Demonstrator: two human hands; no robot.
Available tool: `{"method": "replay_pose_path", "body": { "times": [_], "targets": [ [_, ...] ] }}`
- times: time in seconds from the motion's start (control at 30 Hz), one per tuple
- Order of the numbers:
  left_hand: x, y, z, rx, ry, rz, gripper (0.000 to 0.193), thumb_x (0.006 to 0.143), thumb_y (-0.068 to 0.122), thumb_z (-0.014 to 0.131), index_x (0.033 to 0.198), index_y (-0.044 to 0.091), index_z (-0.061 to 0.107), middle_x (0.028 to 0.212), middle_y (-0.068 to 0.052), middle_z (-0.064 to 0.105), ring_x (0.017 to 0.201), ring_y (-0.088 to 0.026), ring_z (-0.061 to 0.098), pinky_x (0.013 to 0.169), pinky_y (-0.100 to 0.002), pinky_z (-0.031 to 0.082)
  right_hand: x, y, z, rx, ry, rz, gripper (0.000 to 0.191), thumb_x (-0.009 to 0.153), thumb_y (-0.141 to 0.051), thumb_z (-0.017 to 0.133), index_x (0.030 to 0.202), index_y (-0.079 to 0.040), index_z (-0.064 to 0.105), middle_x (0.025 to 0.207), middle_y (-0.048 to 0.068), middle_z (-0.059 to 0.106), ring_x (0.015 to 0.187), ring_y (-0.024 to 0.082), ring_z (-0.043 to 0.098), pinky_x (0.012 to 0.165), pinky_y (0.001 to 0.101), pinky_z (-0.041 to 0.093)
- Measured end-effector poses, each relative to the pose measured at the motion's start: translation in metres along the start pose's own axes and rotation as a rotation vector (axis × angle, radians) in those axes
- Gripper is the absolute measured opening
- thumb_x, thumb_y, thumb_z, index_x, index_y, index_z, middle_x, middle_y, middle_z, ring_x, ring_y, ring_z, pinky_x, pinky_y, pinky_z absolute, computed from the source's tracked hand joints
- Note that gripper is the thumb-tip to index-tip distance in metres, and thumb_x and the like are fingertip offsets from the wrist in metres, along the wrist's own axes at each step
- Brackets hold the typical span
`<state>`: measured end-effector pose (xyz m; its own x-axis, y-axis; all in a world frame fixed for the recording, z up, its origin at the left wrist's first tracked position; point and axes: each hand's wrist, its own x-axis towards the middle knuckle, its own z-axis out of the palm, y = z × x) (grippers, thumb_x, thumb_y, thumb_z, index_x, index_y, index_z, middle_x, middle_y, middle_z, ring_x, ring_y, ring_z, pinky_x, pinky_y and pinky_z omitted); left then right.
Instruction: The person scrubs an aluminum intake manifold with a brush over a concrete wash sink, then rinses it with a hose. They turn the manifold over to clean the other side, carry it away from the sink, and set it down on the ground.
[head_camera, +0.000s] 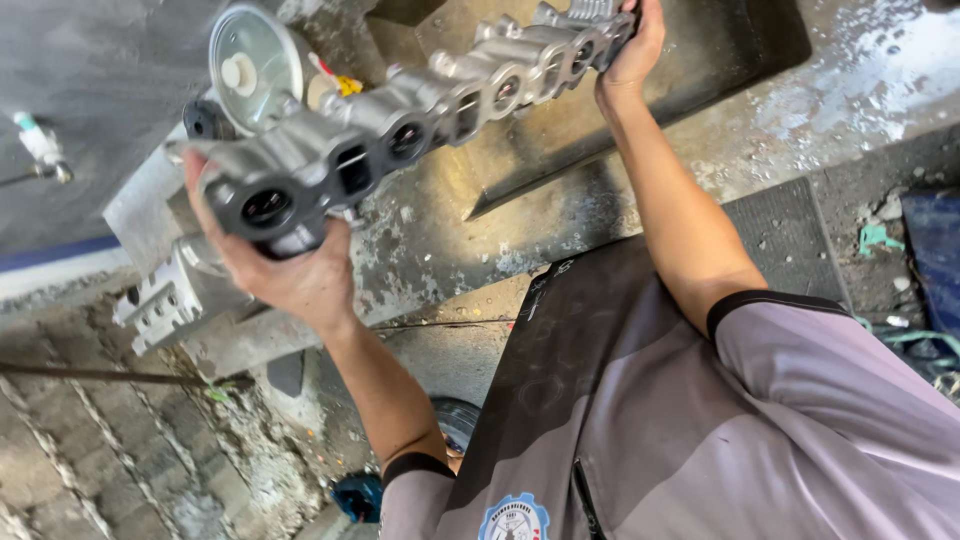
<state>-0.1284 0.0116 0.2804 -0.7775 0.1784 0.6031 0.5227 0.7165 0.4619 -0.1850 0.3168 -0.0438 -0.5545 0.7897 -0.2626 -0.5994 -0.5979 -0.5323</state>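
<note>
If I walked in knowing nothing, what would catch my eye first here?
First, the long grey cast-metal part with a row of round and square ports, held up slantwise across the top middle. The left hand cups its near end and the right hand grips its far end. Behind it at upper left sits a round silvery disc, and a wet, stained concrete slab lies beneath.

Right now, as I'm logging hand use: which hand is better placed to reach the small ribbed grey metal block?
Likely the left hand: it grips the near end of the long grey cast-metal part, just beside the block; the right hand holds the far end.
</note>
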Motion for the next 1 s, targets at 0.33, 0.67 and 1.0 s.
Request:
{"method": "replay_pose_path", "body": {
  "times": [0.33, 0.67, 1.0],
  "targets": [
    [-0.036, -0.046, 0.003, -0.189, 0.168, 0.201, 0.099, 0.067, 0.032, 0.099, 0.148, 0.026, 0.042, 0.165, -0.008, 0.042, 0.15, -0.028, 0.045, 0.128, -0.051, 0.038, 0.014, -0.021, -0.008, 0.013, 0.176, -0.226, 0.033, 0.099, -0.029, 0.053, 0.116, -0.005, 0.068, 0.117, 0.003, 0.066, 0.11, 0.015, 0.06, 0.101, 0.0297, 0.043],
    [-0.09, -0.046, 0.0, -0.115, 0.215, 0.353, 0.093, 0.073, 0.03, 0.094, 0.144, 0.031, 0.035, 0.164, -0.006, 0.033, 0.153, -0.034, 0.041, 0.116, -0.053, 0.048, 0.016, -0.024, -0.038, 0.074, 0.214, -0.102, 0.052, 0.103, -0.041, 0.052, 0.137, -0.002, 0.053, 0.125, 0.01, 0.062, 0.112, 0.024, 0.064, 0.1, 0.0424, 0.053],
    [-0.102, -0.04, 0.011, -0.128, 0.254, 0.376, 0.089, 0.078, 0.026, 0.092, 0.146, 0.026, 0.036, 0.16, -0.007, 0.037, 0.15, -0.03, 0.042, 0.119, -0.053, 0.049, 0.028, -0.046, -0.042, -0.041, 0.051, -0.245, 0.052, 0.102, -0.044, 0.05, 0.128, 0.0, 0.06, 0.122, 0.01, 0.065, 0.112, 0.021, 0.065, 0.103, 0.0391, 0.049]
  ]
}}
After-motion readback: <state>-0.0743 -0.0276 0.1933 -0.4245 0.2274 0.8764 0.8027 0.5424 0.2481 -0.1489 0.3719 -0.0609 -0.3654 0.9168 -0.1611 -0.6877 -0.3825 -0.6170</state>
